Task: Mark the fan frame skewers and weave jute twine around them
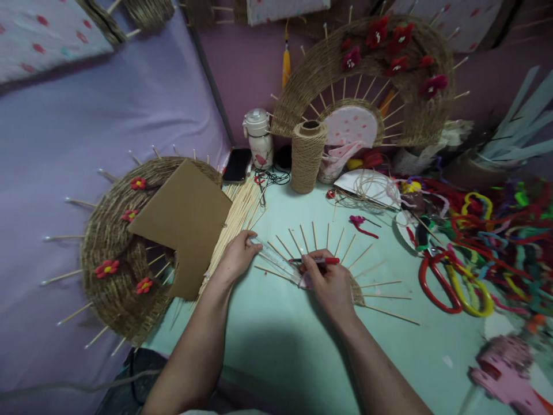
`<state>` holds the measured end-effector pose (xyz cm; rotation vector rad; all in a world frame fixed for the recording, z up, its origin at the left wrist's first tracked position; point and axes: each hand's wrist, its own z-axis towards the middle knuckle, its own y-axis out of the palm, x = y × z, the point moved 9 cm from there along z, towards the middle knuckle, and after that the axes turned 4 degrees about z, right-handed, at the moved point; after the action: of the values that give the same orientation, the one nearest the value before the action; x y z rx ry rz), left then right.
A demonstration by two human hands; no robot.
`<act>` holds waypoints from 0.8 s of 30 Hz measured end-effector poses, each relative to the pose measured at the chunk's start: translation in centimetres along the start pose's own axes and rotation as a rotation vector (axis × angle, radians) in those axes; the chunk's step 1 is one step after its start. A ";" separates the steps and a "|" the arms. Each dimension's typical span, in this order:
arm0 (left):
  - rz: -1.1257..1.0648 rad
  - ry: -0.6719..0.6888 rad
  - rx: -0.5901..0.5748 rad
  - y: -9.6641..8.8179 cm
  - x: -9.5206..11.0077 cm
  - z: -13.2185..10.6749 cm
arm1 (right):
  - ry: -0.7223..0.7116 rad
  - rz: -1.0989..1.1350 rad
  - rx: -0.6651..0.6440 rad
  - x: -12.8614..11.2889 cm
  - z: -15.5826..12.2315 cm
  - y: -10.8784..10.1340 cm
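Note:
My left hand [237, 253] presses down on one end of a clear plastic ruler [276, 259] that lies slanted across a fan of thin wooden sticks [328, 239] on the pale green table [276, 340]. My right hand [330, 282] is closed round a red pen [317, 260], its tip against the ruler's edge. Under this hand lies a small half-round woven piece [356, 291] from which the sticks spread out.
A brown cardboard piece [185, 222] lies on a woven half-ring with red flowers [116, 253] at left, beside a bundle of loose sticks [239, 216]. A twine spool [307, 155], phone [237, 165] and white jar [259, 138] stand behind. Red and yellow scissors [453, 282] and pipe cleaners [510, 242] crowd the right.

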<state>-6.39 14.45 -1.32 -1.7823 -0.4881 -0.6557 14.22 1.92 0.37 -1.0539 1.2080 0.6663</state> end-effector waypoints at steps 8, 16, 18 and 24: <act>0.019 -0.002 -0.019 0.0 -0.2 -0.1 | 0.005 0.017 -0.005 0.2 0.0 0.1; 0.064 -0.018 -0.012 -0.1 -0.2 -0.2 | 0.009 0.023 0.002 0.1 0.0 0.0; 0.078 -0.016 -0.008 -0.1 -0.1 -0.2 | 0.008 0.015 0.009 0.1 0.0 0.0; 0.084 0.000 -0.006 0.0 -0.1 -0.2 | -0.001 0.013 -0.004 -0.1 -0.1 0.1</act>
<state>-6.51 14.31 -1.31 -1.7986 -0.4091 -0.5996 14.11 1.92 0.47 -1.0501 1.2137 0.6792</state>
